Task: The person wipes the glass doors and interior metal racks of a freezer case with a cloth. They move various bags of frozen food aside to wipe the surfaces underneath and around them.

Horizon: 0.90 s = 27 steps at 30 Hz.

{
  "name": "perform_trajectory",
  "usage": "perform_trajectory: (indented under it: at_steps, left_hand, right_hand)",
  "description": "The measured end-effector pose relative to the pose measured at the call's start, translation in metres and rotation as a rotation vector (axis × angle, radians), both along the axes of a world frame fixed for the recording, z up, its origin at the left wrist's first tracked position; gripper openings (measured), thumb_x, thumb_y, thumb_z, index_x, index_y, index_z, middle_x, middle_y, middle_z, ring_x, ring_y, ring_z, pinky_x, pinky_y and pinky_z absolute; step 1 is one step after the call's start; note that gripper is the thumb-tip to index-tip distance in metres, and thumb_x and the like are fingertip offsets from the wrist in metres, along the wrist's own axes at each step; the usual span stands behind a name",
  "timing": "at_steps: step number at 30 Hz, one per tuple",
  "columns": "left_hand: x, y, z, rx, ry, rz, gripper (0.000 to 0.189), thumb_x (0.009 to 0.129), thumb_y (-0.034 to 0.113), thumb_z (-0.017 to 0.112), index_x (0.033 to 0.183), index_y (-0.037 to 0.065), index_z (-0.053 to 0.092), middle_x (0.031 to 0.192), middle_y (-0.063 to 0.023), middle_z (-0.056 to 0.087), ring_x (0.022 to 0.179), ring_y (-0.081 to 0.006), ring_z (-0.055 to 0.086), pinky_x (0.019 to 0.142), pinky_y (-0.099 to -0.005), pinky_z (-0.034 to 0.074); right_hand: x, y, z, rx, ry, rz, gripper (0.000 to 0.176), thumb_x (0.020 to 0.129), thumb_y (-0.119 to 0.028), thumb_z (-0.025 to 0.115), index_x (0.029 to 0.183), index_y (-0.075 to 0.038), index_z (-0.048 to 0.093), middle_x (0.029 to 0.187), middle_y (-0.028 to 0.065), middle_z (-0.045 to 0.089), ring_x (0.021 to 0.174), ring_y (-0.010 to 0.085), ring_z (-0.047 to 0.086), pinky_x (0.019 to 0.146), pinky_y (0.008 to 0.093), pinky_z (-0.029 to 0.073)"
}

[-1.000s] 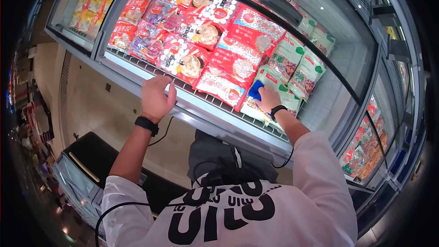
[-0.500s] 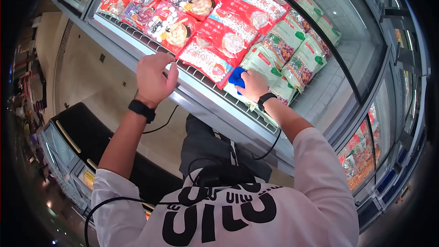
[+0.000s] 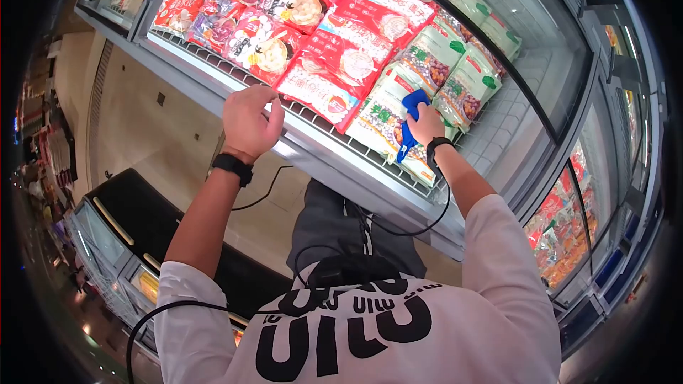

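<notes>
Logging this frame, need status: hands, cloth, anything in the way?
Right hand gripping blue cloth over green-and-white bags. Left hand at freezer front rim, no item visible in it. Red-and-white bags close beside; nothing visibly blocking the cloth.

Smooth beige flooring [image 3: 131, 128] is noted between nine and ten o'clock. A black-topped, glass-sided display cabinet [image 3: 146, 203] stands toward eight o'clock, with small white light spots [image 3: 87, 328] beyond; a grey-framed glass display case [image 3: 583, 217] stands just past three o'clock.
</notes>
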<state>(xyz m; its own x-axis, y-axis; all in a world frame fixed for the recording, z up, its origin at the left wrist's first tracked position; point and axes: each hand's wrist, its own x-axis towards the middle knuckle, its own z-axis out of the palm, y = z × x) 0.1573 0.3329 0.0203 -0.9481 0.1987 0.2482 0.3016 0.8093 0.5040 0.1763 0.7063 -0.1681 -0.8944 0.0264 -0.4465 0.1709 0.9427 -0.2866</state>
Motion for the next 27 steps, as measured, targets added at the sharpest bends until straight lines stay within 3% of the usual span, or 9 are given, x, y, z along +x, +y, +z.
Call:
perform_trajectory:
  at_steps: [3,6,10,12,15,18,20,22,27]
  left_hand:
    - [-0.001,0.001,0.004,0.028,-0.035,0.024,0.006,0.077,0.009,0.060,0.077,0.004,0.062,0.069,-0.0115,0.061,0.057,-0.0313,0.057,0.056,-0.0391,0.045]
    - [0.001,-0.001,0.002,0.027,-0.029,0.029,0.006,0.076,0.008,0.061,0.077,0.003,0.063,0.068,-0.0113,0.061,0.057,-0.0307,0.057,0.056,-0.0393,0.045]
    - [0.003,-0.002,0.000,0.035,0.014,0.025,0.006,0.075,0.007,0.061,0.077,0.002,0.063,0.067,-0.0109,0.060,0.056,-0.0301,0.056,0.056,-0.0389,0.044]
    - [0.004,-0.003,-0.001,0.013,-0.073,0.067,0.007,0.076,0.012,0.062,0.078,0.006,0.064,0.072,-0.0055,0.061,0.071,-0.0264,0.060,0.070,-0.0377,0.043]
    - [0.000,-0.005,-0.002,0.065,0.052,0.013,0.005,0.074,0.006,0.060,0.077,0.002,0.063,0.068,-0.0104,0.061,0.055,-0.0294,0.056,0.057,-0.0384,0.044]
    - [0.002,-0.005,-0.001,0.048,-0.014,0.032,0.006,0.074,0.006,0.060,0.077,0.002,0.063,0.070,-0.0108,0.063,0.056,-0.0292,0.057,0.059,-0.0383,0.045]
    - [0.001,-0.005,-0.003,0.039,0.004,0.029,0.007,0.074,0.006,0.060,0.078,0.002,0.064,0.071,-0.0112,0.064,0.056,-0.0291,0.057,0.059,-0.0379,0.045]
    - [0.001,-0.005,-0.003,0.028,0.021,0.022,0.008,0.074,0.006,0.060,0.079,0.001,0.064,0.071,-0.0116,0.064,0.056,-0.0289,0.058,0.059,-0.0375,0.046]
    - [0.002,-0.005,-0.003,0.038,-0.038,0.042,0.010,0.074,0.006,0.061,0.081,0.002,0.066,0.076,-0.0122,0.066,0.061,-0.0290,0.060,0.065,-0.0376,0.047]
  right_hand:
    - [0.008,-0.018,0.013,-0.084,0.060,0.219,0.033,0.082,-0.035,0.068,0.092,-0.008,0.054,0.097,0.0154,0.057,0.090,0.0377,0.059,0.076,0.0477,0.049]
    - [0.014,-0.040,0.029,-0.132,-0.063,0.431,0.034,0.080,-0.036,0.069,0.099,-0.010,0.058,0.095,0.0139,0.058,0.092,0.0349,0.061,0.076,0.0468,0.050]
    - [0.023,-0.070,0.047,-0.262,-0.239,0.605,0.032,0.079,-0.036,0.070,0.095,-0.010,0.060,0.098,0.0134,0.059,0.094,0.0346,0.062,0.079,0.0462,0.049]
    - [0.025,-0.073,0.045,-0.255,-0.216,0.693,0.034,0.079,-0.035,0.071,0.096,-0.009,0.059,0.095,0.0130,0.059,0.089,0.0356,0.062,0.077,0.0467,0.050]
    - [0.014,-0.065,0.044,-0.234,-0.154,0.689,0.030,0.078,-0.031,0.072,0.095,-0.009,0.059,0.094,0.0124,0.059,0.088,0.0356,0.062,0.076,0.0455,0.050]
    - [-0.008,-0.038,0.029,-0.177,0.026,0.637,0.030,0.080,-0.030,0.070,0.096,-0.007,0.059,0.099,0.0132,0.061,0.092,0.0343,0.062,0.078,0.0458,0.050]
    - [-0.028,-0.013,0.016,-0.214,0.046,0.312,0.032,0.085,-0.034,0.066,0.097,-0.006,0.058,0.099,0.0158,0.062,0.094,0.0363,0.061,0.081,0.0466,0.049]
    - [-0.042,0.013,-0.010,-0.115,0.133,0.204,0.036,0.088,-0.039,0.062,0.100,-0.006,0.057,0.099,0.0182,0.063,0.096,0.0389,0.060,0.082,0.0476,0.048]
    - [-0.049,0.013,-0.019,0.037,0.139,0.193,0.034,0.090,-0.038,0.061,0.097,-0.005,0.054,0.094,0.0174,0.062,0.088,0.0387,0.062,0.076,0.0496,0.050]
